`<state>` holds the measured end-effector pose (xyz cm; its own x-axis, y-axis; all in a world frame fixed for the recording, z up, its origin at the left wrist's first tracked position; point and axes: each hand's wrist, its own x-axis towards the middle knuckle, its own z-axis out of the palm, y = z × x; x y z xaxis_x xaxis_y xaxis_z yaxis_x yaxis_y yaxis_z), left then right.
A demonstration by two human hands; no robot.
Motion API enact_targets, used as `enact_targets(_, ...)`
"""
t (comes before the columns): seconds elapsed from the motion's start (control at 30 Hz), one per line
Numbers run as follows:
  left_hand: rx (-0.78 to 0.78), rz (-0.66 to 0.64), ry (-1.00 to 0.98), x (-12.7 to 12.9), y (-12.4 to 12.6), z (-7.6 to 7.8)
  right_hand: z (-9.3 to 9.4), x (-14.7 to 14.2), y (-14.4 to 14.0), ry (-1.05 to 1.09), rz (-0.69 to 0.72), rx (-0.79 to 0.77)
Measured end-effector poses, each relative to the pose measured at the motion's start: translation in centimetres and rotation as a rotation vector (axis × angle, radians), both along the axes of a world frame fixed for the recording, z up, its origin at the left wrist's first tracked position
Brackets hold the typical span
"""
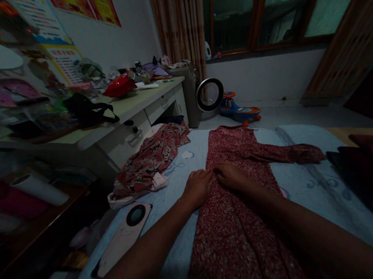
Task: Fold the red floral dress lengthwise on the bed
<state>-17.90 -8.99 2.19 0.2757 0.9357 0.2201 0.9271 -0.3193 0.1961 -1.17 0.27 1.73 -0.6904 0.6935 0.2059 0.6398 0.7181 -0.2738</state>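
Observation:
A long dark-red speckled dress (226,233) lies spread lengthwise on a bed with a light blue sheet (177,211). One sleeve stretches out to the right; the other is not seen spread out. My left hand (198,187) is at the dress's left edge, its fingers curled and closed on the cloth. Close beside it, my right hand (229,175) rests over the dress with fingers bent down and pinched at the fabric. The fingertips of both hands are partly hidden. A phone in a pale case (125,239) lies left of my left forearm.
A crumpled patterned red garment (153,158) lies at the bed's left edge, beside a cluttered desk (155,97). Dark folded clothes (370,173) sit at the right. Beyond the bed stand a washing machine with its round door (199,96) swung out and a blue ride-on toy (236,110).

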Motion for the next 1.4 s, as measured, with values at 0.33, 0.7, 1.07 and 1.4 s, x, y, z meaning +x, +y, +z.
enact_targets(0.33, -0.037, 0.077, 0.052, 1.2, -3.3, -0.3, -1.2, -2.6, 0.2, 0.05, 0.093, 0.054)
enact_targets(0.7, 0.021, 0.174, 0.045, 3.1, -8.2, -1.3, -1.0, -2.6, -0.7, -0.009, 0.035, 0.099)
enact_targets(1.07, 0.013, 0.228, 0.025, 4.1, -13.3, -1.9, -0.2, -2.9, -1.6, -0.128, 0.014, 0.151)
enact_targets(1.4, 0.023, 0.179, 0.04, 3.4, -16.1, -1.1, 2.0, -3.9, -3.3, -0.251, -0.153, 0.112)
